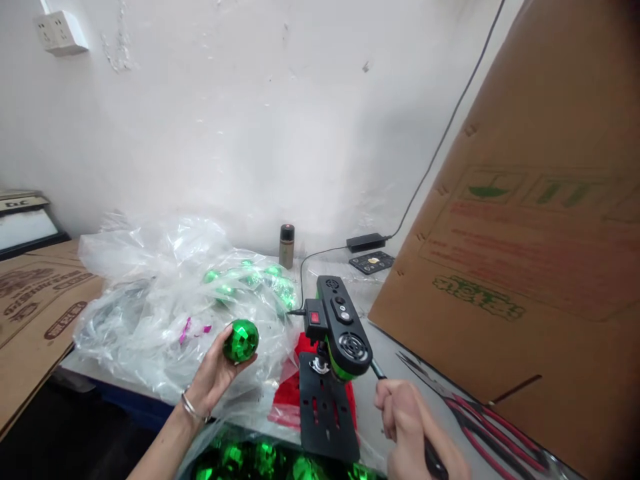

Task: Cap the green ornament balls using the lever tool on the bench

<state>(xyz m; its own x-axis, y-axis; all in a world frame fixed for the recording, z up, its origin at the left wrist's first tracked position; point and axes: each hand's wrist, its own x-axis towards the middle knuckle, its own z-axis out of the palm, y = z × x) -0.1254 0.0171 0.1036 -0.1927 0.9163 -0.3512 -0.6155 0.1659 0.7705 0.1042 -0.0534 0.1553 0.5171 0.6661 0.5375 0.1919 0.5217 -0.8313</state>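
The left hand (213, 377) cups the green ball (241, 341) in curled fingers just left of the black press (345, 330) — the right hand (407, 427) clenched on its lever (379, 371) — so it seems wise to seat the ball squarely and pull smoothly.

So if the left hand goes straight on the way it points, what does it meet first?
Probably the clear plastic bag beyond the left hand and its green ball; depth is unclear.

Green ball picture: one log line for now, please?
left hand: holds green ball | right hand: grips lever | black machine: between hands
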